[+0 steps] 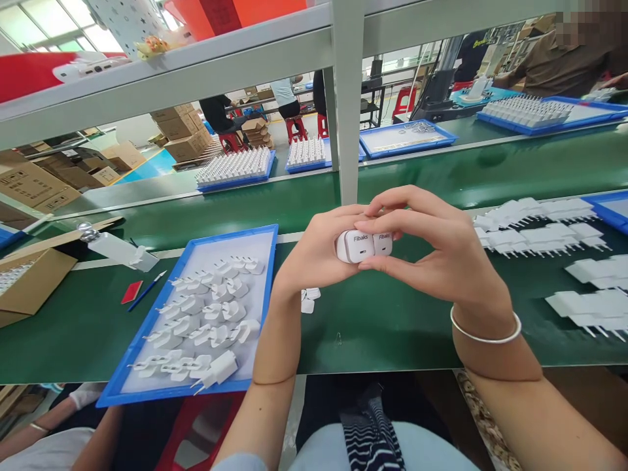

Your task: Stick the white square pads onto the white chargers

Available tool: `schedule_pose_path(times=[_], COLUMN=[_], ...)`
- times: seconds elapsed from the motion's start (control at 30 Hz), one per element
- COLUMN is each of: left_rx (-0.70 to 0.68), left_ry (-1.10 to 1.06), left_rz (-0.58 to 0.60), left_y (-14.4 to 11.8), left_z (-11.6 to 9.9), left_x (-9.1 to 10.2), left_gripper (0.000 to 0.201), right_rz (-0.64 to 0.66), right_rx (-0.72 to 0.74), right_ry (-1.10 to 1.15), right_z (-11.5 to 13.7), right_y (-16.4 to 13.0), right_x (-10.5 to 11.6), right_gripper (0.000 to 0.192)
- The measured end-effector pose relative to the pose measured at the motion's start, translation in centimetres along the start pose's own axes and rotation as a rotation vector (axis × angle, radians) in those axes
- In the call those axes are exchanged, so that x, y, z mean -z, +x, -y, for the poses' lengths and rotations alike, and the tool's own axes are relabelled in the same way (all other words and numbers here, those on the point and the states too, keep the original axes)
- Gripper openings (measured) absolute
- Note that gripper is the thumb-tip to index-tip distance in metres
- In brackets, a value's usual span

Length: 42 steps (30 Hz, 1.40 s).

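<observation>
Both my hands are raised together over the green table (383, 327). My left hand (314, 258) grips a white charger plug (354, 246) marked "Fibaks", and my right hand (432, 252) pinches a second white charger plug (383, 244) with the same mark, pressed side by side against the first. A silver bangle (485, 335) circles my right wrist. Left of my hands lies a blue tray (142, 386) with several white plugs (206, 327). To the right, loose white plugs (540, 229) lie in heaps.
A few small white bits (308, 299) lie on the table below my hands. A cardboard box (29, 281), a white bottle (115, 248), a red pad (131, 292) and a blue pen (146, 291) sit at left. A steel post (347, 111) rises behind. Another person's arm (53, 418) shows bottom left.
</observation>
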<state>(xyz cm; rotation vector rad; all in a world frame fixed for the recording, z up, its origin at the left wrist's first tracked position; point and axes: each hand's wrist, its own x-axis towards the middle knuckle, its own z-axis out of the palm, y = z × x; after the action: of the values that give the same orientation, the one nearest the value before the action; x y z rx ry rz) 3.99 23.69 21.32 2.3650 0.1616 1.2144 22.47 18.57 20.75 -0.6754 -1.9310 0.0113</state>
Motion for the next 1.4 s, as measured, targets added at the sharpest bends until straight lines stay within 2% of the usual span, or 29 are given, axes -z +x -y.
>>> schedule_pose_path(times=[0.17, 0.43, 0.63, 0.83, 1.03, 1.23, 1.4], left_rx=[0.037, -0.004, 0.016, 0.014, -0.106, -0.134, -0.146], left_ry=[0.022, -0.06, -0.022, -0.062, -0.074, -0.004, 0.059], left_rz=[0.008, -0.003, -0.006, -0.019, -0.089, -0.203, -0.187], left_y=[0.0, 0.1, 0.0, -0.2, 0.1, 0.2, 0.2], left_z=[-0.1, 0.2, 0.2, 0.2, 0.6, 0.5, 0.4], left_x=[0.0, -0.1, -0.1, -0.2, -0.7, -1.3, -1.2], left_gripper=[0.029, 0.029, 0.036, 0.033, 0.036, 0.038, 0.047], right_rz=[0.006, 0.013, 0.014, 0.007, -0.048, -0.064, -0.041], right_rx=[0.004, 0.008, 0.005, 0.015, 0.032, 0.025, -0.034], right_ry=[-0.003, -0.022, -0.025, -0.049, -0.089, -0.023, 0.02], right_z=[0.0, 0.1, 0.2, 0.5, 1.5, 2.0, 1.9], right_y=[0.0, 0.1, 0.1, -0.1, -0.1, -0.2, -0.2], right_x=[0.0, 0.0, 0.1, 0.1, 0.3, 0.8, 1.1], right_gripper=[0.031, 0.029, 0.028, 0.027, 0.031, 0.054, 0.047])
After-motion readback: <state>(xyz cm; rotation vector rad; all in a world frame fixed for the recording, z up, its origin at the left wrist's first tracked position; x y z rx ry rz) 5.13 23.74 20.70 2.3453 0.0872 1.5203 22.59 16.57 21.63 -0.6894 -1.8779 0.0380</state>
